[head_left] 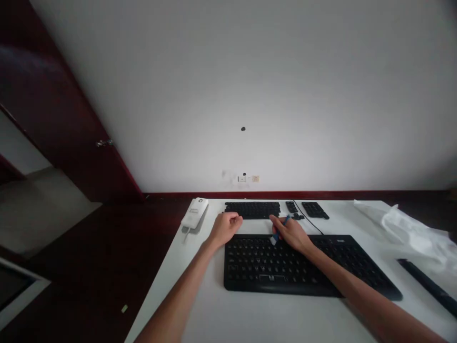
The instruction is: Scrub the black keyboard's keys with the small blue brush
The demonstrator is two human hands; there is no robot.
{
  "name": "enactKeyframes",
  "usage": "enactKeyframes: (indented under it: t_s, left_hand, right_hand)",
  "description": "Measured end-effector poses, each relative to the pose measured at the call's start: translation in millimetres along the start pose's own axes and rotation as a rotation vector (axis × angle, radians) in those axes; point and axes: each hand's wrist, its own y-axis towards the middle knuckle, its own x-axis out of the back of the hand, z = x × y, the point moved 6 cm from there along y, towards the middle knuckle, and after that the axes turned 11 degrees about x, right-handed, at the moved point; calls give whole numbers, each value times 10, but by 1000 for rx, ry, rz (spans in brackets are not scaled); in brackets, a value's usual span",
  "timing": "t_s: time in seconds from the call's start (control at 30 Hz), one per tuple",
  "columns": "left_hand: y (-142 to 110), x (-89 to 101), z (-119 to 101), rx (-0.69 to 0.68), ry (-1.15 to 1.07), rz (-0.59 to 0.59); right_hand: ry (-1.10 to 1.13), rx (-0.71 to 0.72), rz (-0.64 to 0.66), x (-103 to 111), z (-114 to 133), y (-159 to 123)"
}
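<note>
A black keyboard (262, 267) lies on the white table in front of me, its keycaps off over the part I can see. My right hand (291, 233) is closed around a small blue brush (277, 233), whose pale bristles point down at the keyboard's top rows. At the keyboard's upper left corner rests my left hand (225, 227), curled into a fist with nothing showing in it. Behind both hands, black keycaps (253, 208) lie in rows, with a smaller group (292, 206) and a number-pad group (314, 210) to their right.
A white box-like device (195, 212) with a cord stands at the table's (214, 314) back left. Crumpled white plastic (414, 233) covers the right back corner, near a long black strip (428, 286). A black cable (309, 220) runs behind the keyboard. Beyond rises a wall.
</note>
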Motion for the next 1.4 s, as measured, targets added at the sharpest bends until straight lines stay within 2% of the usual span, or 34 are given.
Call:
enactKeyframes:
  t_s: [0.1, 0.2, 0.33, 0.5, 0.77, 0.9, 1.0, 1.1, 1.23, 1.4]
  left_hand:
    - [15, -137, 367, 45, -44, -38]
    - [30, -261, 503, 32, -92, 18]
    - [88, -323, 509, 29, -116, 14]
    - [115, -370, 522, 19, -36, 37]
    - [101, -385, 510, 2, 21, 44]
    - [106, -380, 519, 10, 36, 47]
    - [110, -386, 531, 13, 40, 49]
    - [114, -394, 554, 25, 0, 41]
    - [116, -404, 590, 51, -107, 41]
    - [119, -424, 606, 76, -110, 67]
  right_hand:
    - [45, 109, -17, 23, 27, -50]
    - [106, 181, 6, 22, 47, -116]
    - [124, 158, 22, 8, 49, -113]
    - [76, 148, 3, 6, 86, -108]
    - [195, 186, 39, 33, 104, -149]
    - [258, 47, -28, 54, 18, -231]
    - [275, 44, -7, 30, 18, -288]
    - [305, 70, 28, 10, 45, -299]
    - [332, 49, 3, 30, 28, -288]
    - [340, 55, 12, 14, 9, -296]
